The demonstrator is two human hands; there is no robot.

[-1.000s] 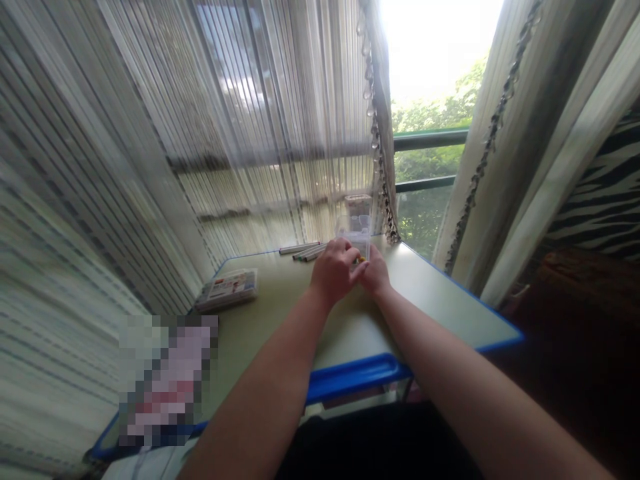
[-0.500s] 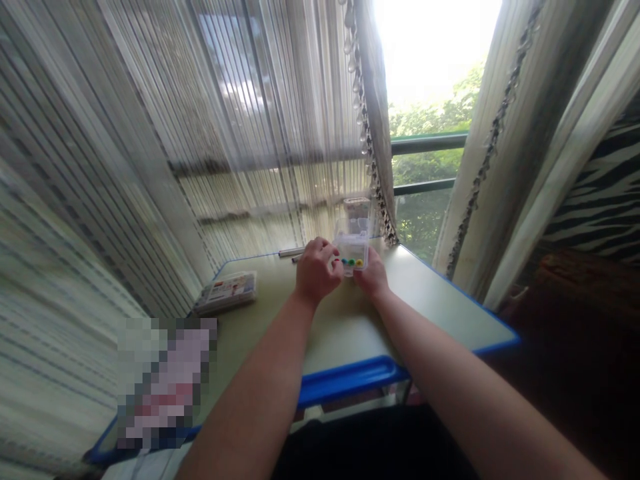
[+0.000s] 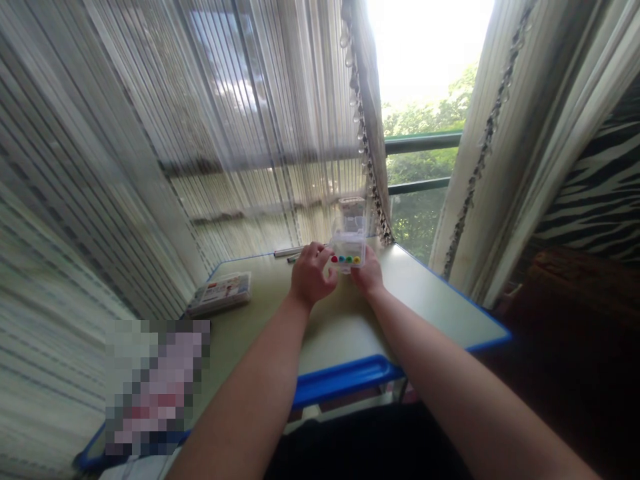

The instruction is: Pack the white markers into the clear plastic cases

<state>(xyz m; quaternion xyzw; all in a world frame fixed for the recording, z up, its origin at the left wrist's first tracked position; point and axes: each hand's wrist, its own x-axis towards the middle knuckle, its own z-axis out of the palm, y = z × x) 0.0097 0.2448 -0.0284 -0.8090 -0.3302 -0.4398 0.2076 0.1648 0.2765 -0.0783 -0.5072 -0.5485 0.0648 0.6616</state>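
A small clear plastic box (image 3: 349, 244) with its lid raised is held above the table. My right hand (image 3: 369, 274) grips it along the right side, its fingers partly hidden behind the plastic. Several small coloured pieces line the front of the box: a red piece (image 3: 335, 259) at the left end, then blue, green and a yellow piece (image 3: 357, 260). My left hand (image 3: 313, 275) is at the box's left edge, nearest the red piece. Its thumb and curled forefinger are apart, with nothing visible between them.
Two slim pens or markers (image 3: 290, 252) lie behind my left hand. A flat plastic case (image 3: 221, 293) rests at the left of the blue-edged table (image 3: 440, 327). Sheer curtains (image 3: 270, 133) hang along the far edge. A pixelated patch covers something at lower left.
My left thumb and forefinger have drawn slightly apart beside the box, and the red piece shows more fully. The whole view has shifted a little.
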